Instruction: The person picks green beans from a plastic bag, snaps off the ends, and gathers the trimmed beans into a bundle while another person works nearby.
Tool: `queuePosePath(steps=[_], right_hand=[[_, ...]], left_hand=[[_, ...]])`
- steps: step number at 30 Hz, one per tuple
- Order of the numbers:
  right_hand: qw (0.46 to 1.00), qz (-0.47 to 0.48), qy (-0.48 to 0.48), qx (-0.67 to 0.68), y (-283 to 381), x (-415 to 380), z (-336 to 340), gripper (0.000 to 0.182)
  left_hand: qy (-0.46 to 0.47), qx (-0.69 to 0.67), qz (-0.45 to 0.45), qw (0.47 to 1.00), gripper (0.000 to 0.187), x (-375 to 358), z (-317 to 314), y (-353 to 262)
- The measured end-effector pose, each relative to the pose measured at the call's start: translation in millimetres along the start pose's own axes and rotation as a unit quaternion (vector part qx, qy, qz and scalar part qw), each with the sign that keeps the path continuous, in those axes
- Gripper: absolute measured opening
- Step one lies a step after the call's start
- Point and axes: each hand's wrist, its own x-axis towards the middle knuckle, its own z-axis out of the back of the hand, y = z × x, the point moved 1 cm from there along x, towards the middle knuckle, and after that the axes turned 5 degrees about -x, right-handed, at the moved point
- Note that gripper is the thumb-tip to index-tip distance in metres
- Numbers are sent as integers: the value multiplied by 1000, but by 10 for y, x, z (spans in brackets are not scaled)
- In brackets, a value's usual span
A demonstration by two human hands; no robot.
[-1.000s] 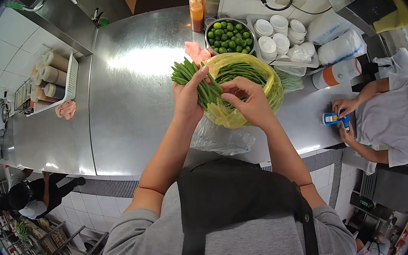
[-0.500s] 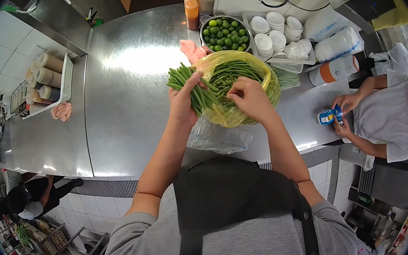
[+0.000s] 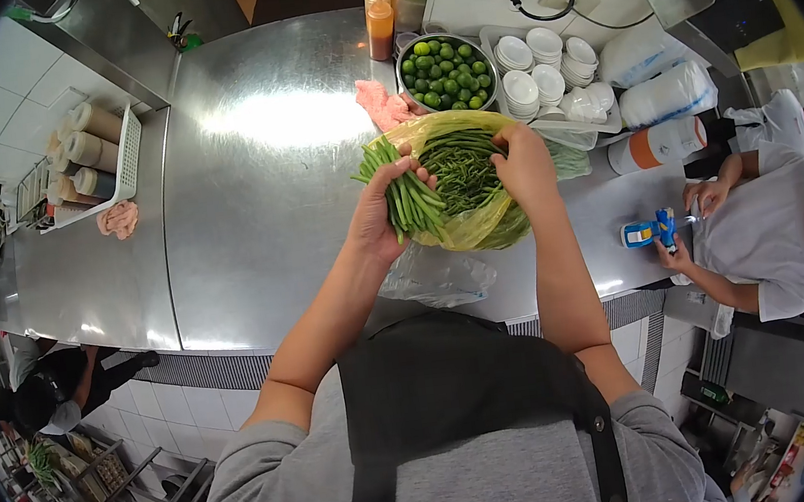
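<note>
A bunch of green beans (image 3: 405, 194) is gripped in my left hand (image 3: 376, 216), its tips pointing up and away over the bag's left edge. Beside it stands a yellow plastic bag (image 3: 432, 126), open at the top, with more green beans (image 3: 461, 173) inside. My right hand (image 3: 527, 172) is over the bag's right side, fingers curled and pressed together at the beans and rim. What they pinch is hidden. A clear plastic bag (image 3: 440, 276) lies crumpled in front of the yellow one.
Behind the bag are a metal bowl of green limes (image 3: 446, 72), a pink cloth (image 3: 380, 103) and orange squeeze bottles (image 3: 380, 25). White cups (image 3: 520, 89) fill a tray at the back right. At right, a co-worker (image 3: 766, 229) holds a blue spray bottle (image 3: 653, 230).
My right hand has moved from the bag's middle to its right side. My left hand, with the beans, has shifted slightly right and nearer me. The co-worker's upper hand has left the spray bottle.
</note>
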Motion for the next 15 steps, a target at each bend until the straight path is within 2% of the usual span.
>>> queuePosePath(steps=[4, 6, 7, 8, 9, 10, 11, 12, 13, 14, 15], right_hand=[[1000, 12, -5, 11, 15, -34, 11, 14], [993, 17, 20, 116, 31, -62, 78, 17], [993, 16, 20, 116, 55, -88, 114, 17], [979, 27, 5, 202, 97, -111, 157, 17], [957, 39, -10, 286, 153, -130, 210, 17], [957, 41, -12, 286, 228, -164, 268, 17], [913, 36, -16, 407, 321, -213, 329, 15], [852, 30, -19, 522, 405, -262, 381, 14], [852, 32, -20, 522, 484, -307, 431, 14], [849, 36, -10, 527, 558, -349, 474, 10], [845, 40, -1, 533, 604, -376, 489, 6]], left_hand=[[-4, -31, 11, 999, 26, 56, 69, -19], [-4, -18, 1, 1000, 26, 69, 66, -21], [-6, -6, -10, 1000, 26, 55, 46, -19], [-6, -6, -10, 1000, 26, 38, 15, -15], [-2, 76, -40, 996, 27, 20, -35, -23], [3, 157, -71, 985, 29, 0, -98, -32], [5, 157, -73, 985, 29, -27, -173, -26], [11, 232, -93, 968, 29, -65, -260, -12], [16, 306, -112, 945, 29, -98, -339, 1], [17, 306, -114, 945, 29, -120, -408, 19], [46, 370, -147, 916, 28, -142, -478, 35]])
